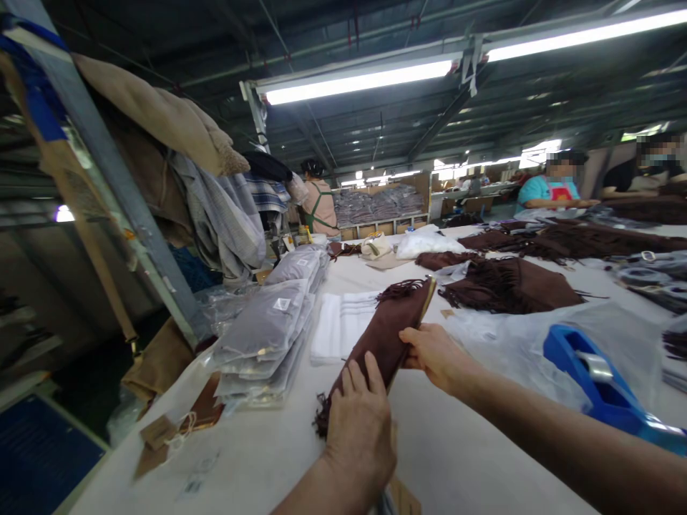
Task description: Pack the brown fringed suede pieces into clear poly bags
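A dark brown fringed pouch (378, 332) with a gold zip edge is tilted above the white table (290, 443). My right hand (434, 355) pinches its right edge between thumb and fingers. My left hand (362, 411) lies on its lower front with the fingers spread on the surface. Behind the pouch sits a stack of folded white sheets (330, 329). Left of them are piles of grey items in clear bags (262, 322).
Brown fringed pieces (504, 285), clear plastic sheeting (617, 329) and a blue tape dispenser (595, 379) lie at right. Cardboard tags (158, 432) are at the left edge. Clothes hang from a metal post (134, 186). People sit beyond the table.
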Motion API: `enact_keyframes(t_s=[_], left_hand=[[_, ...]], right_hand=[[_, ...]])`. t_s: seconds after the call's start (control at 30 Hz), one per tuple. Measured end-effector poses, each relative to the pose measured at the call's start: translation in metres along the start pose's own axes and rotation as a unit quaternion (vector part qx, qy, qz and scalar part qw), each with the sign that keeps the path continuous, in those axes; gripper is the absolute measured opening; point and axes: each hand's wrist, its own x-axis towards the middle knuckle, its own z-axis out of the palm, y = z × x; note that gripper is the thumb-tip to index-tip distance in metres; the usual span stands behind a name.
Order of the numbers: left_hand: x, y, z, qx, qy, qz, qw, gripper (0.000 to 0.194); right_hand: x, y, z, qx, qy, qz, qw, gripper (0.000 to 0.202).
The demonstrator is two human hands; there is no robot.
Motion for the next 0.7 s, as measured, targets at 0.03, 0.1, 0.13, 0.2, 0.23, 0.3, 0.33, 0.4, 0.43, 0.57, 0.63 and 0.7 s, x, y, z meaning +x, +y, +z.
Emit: enact_keyframes(t_s=[0.03,0.1,0.13,0.2,0.23,0.3,0.33,0.4,0.43,0.57,0.63,0.7], left_hand=[[0.004,-0.003,0.003,0.021,-0.001,-0.013,1.0,0.08],[0.016,-0.013,0.003,0.021,-0.018,-0.019,0.999,0.068],[0.022,-0.02,0.0,0.01,-0.025,-0.012,1.0,0.061],[0.033,-0.035,-0.007,-0.011,-0.032,0.007,0.999,0.047],[0.037,-0.043,-0.011,-0.019,-0.038,0.018,0.999,0.042],[0.044,-0.057,-0.02,-0.034,-0.058,0.042,0.997,0.032],[0.046,-0.062,-0.025,-0.041,-0.073,0.053,0.995,0.029],[0.046,-0.07,-0.034,-0.054,-0.108,0.074,0.99,0.025],[0.045,-0.072,-0.039,-0.06,-0.126,0.085,0.987,0.023],[0.039,-0.075,-0.059,-0.061,-0.182,0.126,0.973,0.017],[0.036,-0.077,-0.065,-0.042,-0.19,0.144,0.97,0.016],[0.033,-0.08,-0.065,-0.012,-0.18,0.153,0.972,0.019]], right_hand=[[0.0,0.004,0.001,0.007,0.004,-0.001,1.0,0.025],[-0.001,0.011,0.0,0.007,0.007,-0.008,1.0,0.027],[-0.002,0.014,-0.001,-0.001,0.005,-0.012,1.0,0.027],[-0.008,0.02,-0.01,-0.034,-0.006,-0.02,0.999,0.026],[-0.012,0.022,-0.016,-0.058,-0.011,-0.024,0.998,0.025],[-0.02,0.026,-0.032,-0.113,-0.003,-0.051,0.992,0.02],[-0.023,0.028,-0.041,-0.167,0.006,-0.095,0.981,0.021],[-0.027,0.032,-0.057,-0.327,0.018,-0.208,0.922,0.044],[-0.028,0.034,-0.063,-0.411,0.003,-0.246,0.878,0.055],[-0.03,0.032,-0.073,-0.562,-0.134,-0.161,0.8,0.034],[-0.031,0.024,-0.072,-0.56,-0.17,-0.107,0.804,0.019],[-0.031,0.014,-0.071,-0.554,-0.181,-0.078,0.809,0.013]])
